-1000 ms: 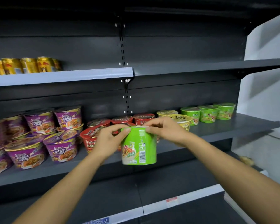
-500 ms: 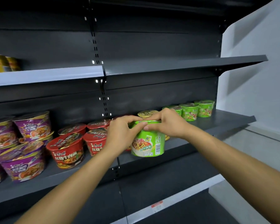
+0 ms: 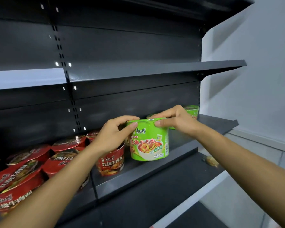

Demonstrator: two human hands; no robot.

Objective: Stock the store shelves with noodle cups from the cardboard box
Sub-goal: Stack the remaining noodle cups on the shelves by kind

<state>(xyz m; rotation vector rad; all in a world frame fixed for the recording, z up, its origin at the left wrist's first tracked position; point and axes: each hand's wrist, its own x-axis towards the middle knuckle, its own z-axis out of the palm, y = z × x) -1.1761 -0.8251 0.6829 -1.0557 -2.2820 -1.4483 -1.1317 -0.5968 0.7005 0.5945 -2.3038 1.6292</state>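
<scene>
1 green noodle cup [image 3: 148, 145] is in hand, and parts of 2 more green cups [image 3: 192, 111] show behind the right hand at the back of the same shelf. To the left are at least 6 red noodle cups [image 3: 112, 160], some stacked and some tilted; the exact count is unclear because the left arm covers part of them. All of them sit on the middle shelf [image 3: 212, 124] of a dark grey metal rack, below a dark upper shelf [image 3: 155, 69] and a paler shelf [image 3: 26, 78] to its left. A white wall [image 3: 262, 79] stands at the right. On the lower shelf [image 3: 171, 186] lies 1 small yellowish thing [image 3: 211, 161], too blurred to identify. The left hand [image 3: 112, 137] and right hand [image 3: 176, 120] pinch opposite sides of the held cup's rim, with curled fingers [image 3: 130, 117] over the lid and thumbs in front. The cup is upright, just right of the nearest red cup; whether its base touches the shelf is unclear.
</scene>
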